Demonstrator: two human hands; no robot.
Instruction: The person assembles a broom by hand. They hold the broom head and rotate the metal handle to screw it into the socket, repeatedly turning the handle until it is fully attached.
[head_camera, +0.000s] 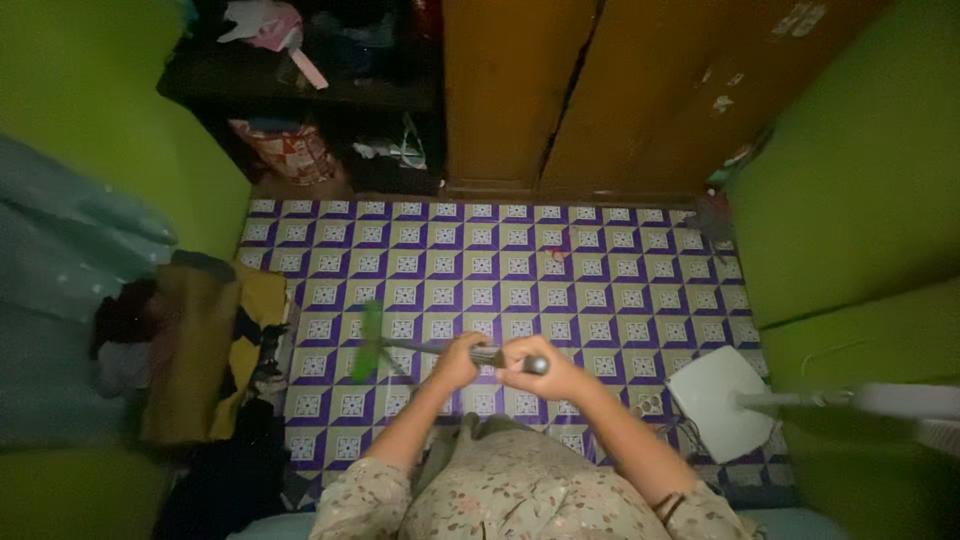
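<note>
Both my hands grip a long dark-handled broom. My left hand wraps the shaft nearer the head. My right hand closes over the top end of the handle. The broom's green bristle head is blurred and sits low over the purple and cream patterned floor, to my left. My floral-sleeved arms and lap fill the bottom of the view.
Brown wooden wardrobe doors stand ahead, dark cluttered shelves to their left. A pile of clothes and cloth lies at the left by the green wall. A white fan base with pole stands at the right.
</note>
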